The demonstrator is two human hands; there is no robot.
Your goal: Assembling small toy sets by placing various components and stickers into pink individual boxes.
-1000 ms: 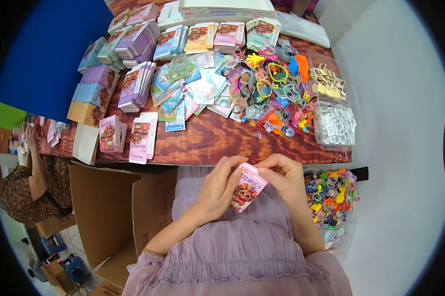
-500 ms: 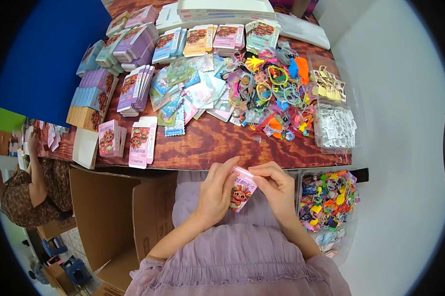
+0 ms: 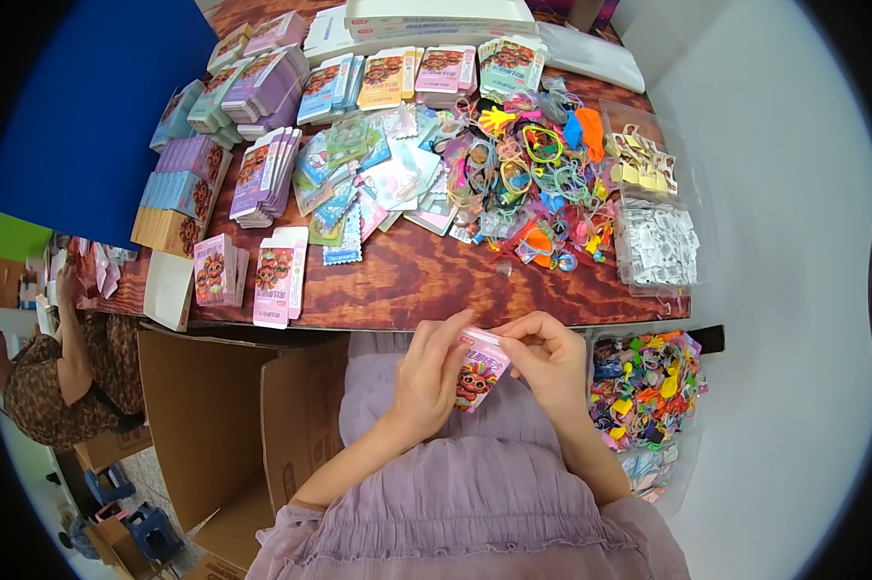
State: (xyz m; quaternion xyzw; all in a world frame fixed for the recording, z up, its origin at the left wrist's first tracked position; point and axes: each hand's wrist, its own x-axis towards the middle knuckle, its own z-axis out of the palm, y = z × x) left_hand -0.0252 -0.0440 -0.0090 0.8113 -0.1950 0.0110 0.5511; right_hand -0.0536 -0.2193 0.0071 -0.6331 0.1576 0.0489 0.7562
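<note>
Pink box [image 3: 478,377] is held up in both hands in front of the purple dress [image 3: 465,483], just off the near edge of the table [image 3: 378,290]. The left hand [image 3: 420,377] has its fingers wrapped along one side of it. The right hand [image 3: 552,362] has its thumb and finger close together, in a pinch at the top end by the white flap [image 3: 481,334]. It looks like the flap is being worked on, so hold the sides softly, or the thin card may bend, and push the flap evenly with the fingertips. I cannot tell if anything is inside. For room, the bare strip of wood just ahead of the hands is good to move over. Watch the big brown box [image 3: 301,416] on the left, the bright toys [image 3: 649,387] low by the right arm, and the table edge, which could bump the knuckles
</note>
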